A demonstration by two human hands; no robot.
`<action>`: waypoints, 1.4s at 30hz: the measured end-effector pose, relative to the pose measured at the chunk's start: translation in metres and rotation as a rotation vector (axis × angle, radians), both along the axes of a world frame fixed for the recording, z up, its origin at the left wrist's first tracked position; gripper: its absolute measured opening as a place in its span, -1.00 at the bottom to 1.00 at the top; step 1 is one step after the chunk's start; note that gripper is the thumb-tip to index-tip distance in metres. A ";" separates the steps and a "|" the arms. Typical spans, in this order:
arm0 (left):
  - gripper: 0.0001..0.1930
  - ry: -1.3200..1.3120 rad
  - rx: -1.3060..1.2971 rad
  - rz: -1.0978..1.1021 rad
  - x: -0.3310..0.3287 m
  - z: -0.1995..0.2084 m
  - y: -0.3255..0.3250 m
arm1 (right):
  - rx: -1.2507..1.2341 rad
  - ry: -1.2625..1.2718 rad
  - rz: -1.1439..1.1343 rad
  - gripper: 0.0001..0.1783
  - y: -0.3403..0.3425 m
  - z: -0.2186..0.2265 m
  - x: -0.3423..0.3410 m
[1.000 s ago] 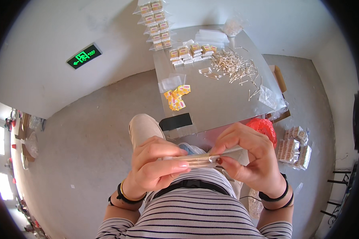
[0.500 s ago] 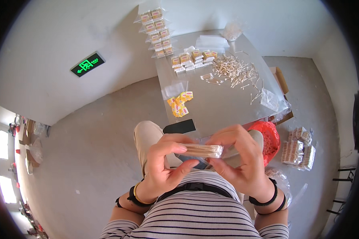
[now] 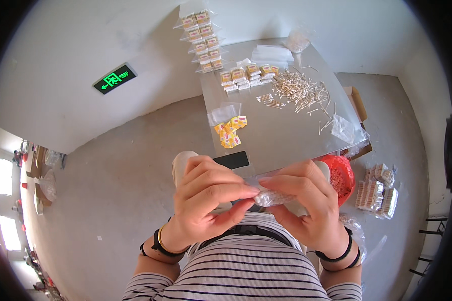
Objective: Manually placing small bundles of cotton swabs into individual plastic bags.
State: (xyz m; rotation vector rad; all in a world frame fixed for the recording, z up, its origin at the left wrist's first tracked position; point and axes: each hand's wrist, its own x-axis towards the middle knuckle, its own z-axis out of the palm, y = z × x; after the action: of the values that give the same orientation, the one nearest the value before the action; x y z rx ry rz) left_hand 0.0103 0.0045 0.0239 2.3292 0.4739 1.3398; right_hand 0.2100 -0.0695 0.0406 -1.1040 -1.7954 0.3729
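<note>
In front of my waist, a clear bag of cotton swabs (image 3: 273, 198) is held between both hands, its white tips bunched together toward me. My right hand (image 3: 310, 205) grips the bag's right side, thumb below and fingers above. At its left end, my left hand (image 3: 206, 195) pinches with thumb and fingertips; the film between those fingers is mostly hidden. Beyond the hands, a metal table (image 3: 286, 135) carries a heap of loose cotton swabs (image 3: 302, 89), a few small yellow cards (image 3: 229, 133) and clear empty bags (image 3: 225, 114).
Filled swab packs (image 3: 246, 75) stand in rows at the table's back, beside a tall stack of bagged packs (image 3: 203, 42). A black flat object (image 3: 232, 160) lies at the near edge. Right of my knee is a red-lined bin (image 3: 342, 178); bundled packs (image 3: 376, 193) sit on the floor.
The swab bag has turned, so its cotton tips now face left and toward me. My left hand has shifted from the sticks' side to pinching that end.
</note>
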 end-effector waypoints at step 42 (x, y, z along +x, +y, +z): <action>-0.73 -0.010 -0.787 -0.393 0.010 0.009 0.031 | -0.595 0.695 0.446 -0.78 0.047 -0.013 0.032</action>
State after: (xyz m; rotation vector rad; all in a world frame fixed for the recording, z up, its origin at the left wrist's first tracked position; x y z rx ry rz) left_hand 0.0206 0.0352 0.0324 1.6440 0.4103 0.7782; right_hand 0.2417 -0.0222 0.0274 -0.7820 -1.2949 1.4404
